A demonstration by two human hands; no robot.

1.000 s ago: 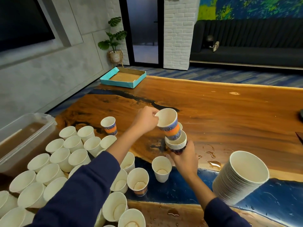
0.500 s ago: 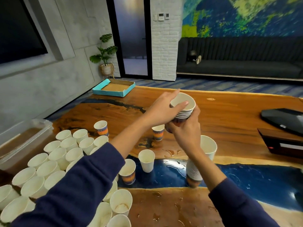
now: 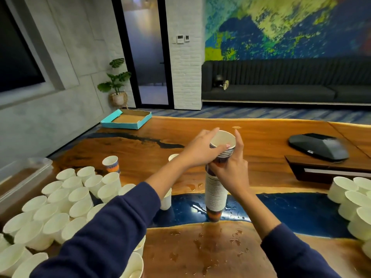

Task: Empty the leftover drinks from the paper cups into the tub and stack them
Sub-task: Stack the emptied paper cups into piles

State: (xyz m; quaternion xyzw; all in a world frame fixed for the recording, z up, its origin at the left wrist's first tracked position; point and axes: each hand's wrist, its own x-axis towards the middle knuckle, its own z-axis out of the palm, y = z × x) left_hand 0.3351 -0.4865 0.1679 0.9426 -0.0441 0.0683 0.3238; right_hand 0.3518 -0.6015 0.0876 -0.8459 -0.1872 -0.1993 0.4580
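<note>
My left hand [image 3: 200, 151] holds a grip on the small stack of cups [image 3: 223, 145], fingers curled around its rim and upper wall from the left. My right hand [image 3: 230, 167] has a grip closed around the same small stack from the right and below, index finger extended up beside the rim. The small stack sits at the top of the tall stack [image 3: 215, 194], which stands upright on the blue strip of the bench [image 3: 261, 157]; whether it is fully seated cannot be determined. Loose paper cups [image 3: 78, 195] stand grouped at left on the bench, more at the right edge. The tub [image 3: 24, 177], holding brown liquid, sits at far left. Droplets mark the bench near the tall stack.
</note>
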